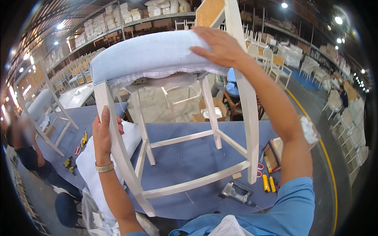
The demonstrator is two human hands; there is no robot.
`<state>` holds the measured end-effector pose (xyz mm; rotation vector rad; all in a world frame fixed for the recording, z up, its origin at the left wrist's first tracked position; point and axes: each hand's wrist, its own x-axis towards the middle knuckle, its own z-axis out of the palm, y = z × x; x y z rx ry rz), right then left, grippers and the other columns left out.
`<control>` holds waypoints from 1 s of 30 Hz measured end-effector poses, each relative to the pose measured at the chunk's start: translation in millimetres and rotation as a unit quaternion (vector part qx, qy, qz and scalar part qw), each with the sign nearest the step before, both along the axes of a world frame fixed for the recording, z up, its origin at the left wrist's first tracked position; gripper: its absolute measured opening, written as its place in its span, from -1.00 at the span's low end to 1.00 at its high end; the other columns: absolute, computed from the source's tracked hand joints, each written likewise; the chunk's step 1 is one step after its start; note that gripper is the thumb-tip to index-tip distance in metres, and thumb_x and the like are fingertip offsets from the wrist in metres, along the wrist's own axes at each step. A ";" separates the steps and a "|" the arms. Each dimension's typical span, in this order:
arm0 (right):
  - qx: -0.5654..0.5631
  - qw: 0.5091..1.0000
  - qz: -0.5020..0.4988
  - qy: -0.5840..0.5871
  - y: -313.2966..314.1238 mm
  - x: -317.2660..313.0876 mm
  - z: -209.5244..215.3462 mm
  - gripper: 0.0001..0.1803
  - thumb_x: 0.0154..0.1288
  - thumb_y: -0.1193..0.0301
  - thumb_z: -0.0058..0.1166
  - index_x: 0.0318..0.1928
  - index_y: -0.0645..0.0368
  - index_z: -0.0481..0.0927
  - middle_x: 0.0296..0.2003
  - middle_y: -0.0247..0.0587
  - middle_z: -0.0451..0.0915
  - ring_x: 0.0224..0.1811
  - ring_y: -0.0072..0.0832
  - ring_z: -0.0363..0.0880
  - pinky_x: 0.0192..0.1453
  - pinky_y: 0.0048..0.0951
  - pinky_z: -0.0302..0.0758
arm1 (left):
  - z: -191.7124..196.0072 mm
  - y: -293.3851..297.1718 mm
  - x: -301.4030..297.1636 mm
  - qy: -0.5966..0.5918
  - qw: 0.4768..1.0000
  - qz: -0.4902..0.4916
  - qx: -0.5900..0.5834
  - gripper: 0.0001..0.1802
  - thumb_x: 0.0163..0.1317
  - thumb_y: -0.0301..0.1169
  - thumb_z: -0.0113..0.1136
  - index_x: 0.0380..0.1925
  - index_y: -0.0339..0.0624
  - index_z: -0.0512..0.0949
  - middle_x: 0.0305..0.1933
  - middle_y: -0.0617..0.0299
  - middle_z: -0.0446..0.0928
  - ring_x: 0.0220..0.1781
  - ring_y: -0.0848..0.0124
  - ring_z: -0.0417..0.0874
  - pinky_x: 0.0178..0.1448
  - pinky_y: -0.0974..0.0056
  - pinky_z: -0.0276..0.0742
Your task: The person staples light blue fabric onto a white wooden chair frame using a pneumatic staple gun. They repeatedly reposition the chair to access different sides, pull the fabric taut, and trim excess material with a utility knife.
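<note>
On the chair (197,180), the pale-blue pad (145,55) runs crosswise — right end under the open right hand (220,49). Below its left end, the left hand (103,135) grips a leg (132,177).

Gun-shaped metal tool (236,192), yellow tools (265,183), scissors (260,166) with pinkish handles lower right. Co-worker (29,157) in dark clothes, far left. Yellow floor line (329,159), pale chairs (345,119) beyond. White bundles (169,8) on high shelving (157,18).

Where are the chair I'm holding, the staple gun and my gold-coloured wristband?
Chair (149,55): head view, on the light blue padded seat.
Staple gun (229,190): head view, on its grey metal body.
Wristband (104,168): head view, on the middle of its visible band.
</note>
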<state>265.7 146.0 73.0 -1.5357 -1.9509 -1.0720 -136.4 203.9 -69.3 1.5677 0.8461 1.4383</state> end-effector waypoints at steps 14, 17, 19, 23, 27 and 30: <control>0.128 0.991 0.013 0.033 -41.5 56.6 50.9 -0.26 0.51 -0.27 -0.21 0.43 -0.06 0.45 0.40 -0.06 0.45 0.44 -0.09 0.41 0.53 -0.09 0.29 | 5.5 31.3 5.7 0.037 0.999 -0.023 -0.004 -0.27 0.43 0.31 0.01 -0.45 -0.22 0.56 -0.62 0.22 0.53 -0.64 0.46 0.57 -0.51 0.38 0.51; -0.001 0.992 0.039 0.122 -3.9 33.6 45.7 -0.29 0.53 -0.21 -0.14 0.37 0.04 0.52 0.34 -0.05 0.52 0.40 -0.10 0.47 0.52 -0.19 0.31 | 4.8 31.3 5.9 0.030 0.999 -0.017 0.006 -0.29 0.44 0.30 -0.01 -0.43 -0.19 0.56 -0.61 0.24 0.53 -0.63 0.49 0.57 -0.51 0.40 0.53; -0.043 0.988 0.012 0.149 22.4 12.5 26.7 -0.23 0.50 -0.28 -0.18 0.36 0.04 0.53 0.34 -0.06 0.53 0.40 -0.12 0.47 0.51 -0.18 0.32 | 5.1 30.0 1.9 0.030 0.999 -0.011 0.008 -0.31 0.47 0.27 -0.04 -0.41 -0.20 0.54 -0.56 0.23 0.54 -0.62 0.49 0.58 -0.51 0.39 0.54; 0.016 0.995 -0.022 0.100 62.5 -32.5 0.8 -0.03 0.39 -0.44 -0.28 0.33 0.16 0.54 0.32 -0.05 0.55 0.39 -0.13 0.48 0.49 -0.16 0.34 | 1.7 27.1 11.0 0.024 0.999 -0.021 0.003 -0.33 0.51 0.23 -0.07 -0.38 -0.21 0.53 -0.53 0.24 0.52 -0.60 0.50 0.56 -0.50 0.39 0.54; -0.055 0.993 0.084 0.064 82.9 -145.7 20.9 0.01 0.34 -0.49 -0.29 0.22 0.21 0.60 0.16 -0.03 0.65 0.23 -0.12 0.62 0.31 -0.12 0.52 | -0.5 24.0 -0.1 0.021 0.999 -0.024 0.009 -0.34 0.53 0.22 -0.11 -0.33 -0.22 0.51 -0.51 0.24 0.51 -0.58 0.51 0.55 -0.49 0.39 0.53; -0.066 0.994 0.072 0.040 86.5 -169.2 21.3 0.01 0.35 -0.50 -0.34 0.26 0.17 0.56 0.22 -0.09 0.61 0.26 -0.15 0.59 0.33 -0.11 0.51 | -5.6 17.6 0.9 0.007 0.999 -0.036 0.007 -0.38 0.54 0.19 -0.09 -0.30 -0.21 0.48 -0.47 0.23 0.53 -0.57 0.51 0.56 -0.48 0.40 0.54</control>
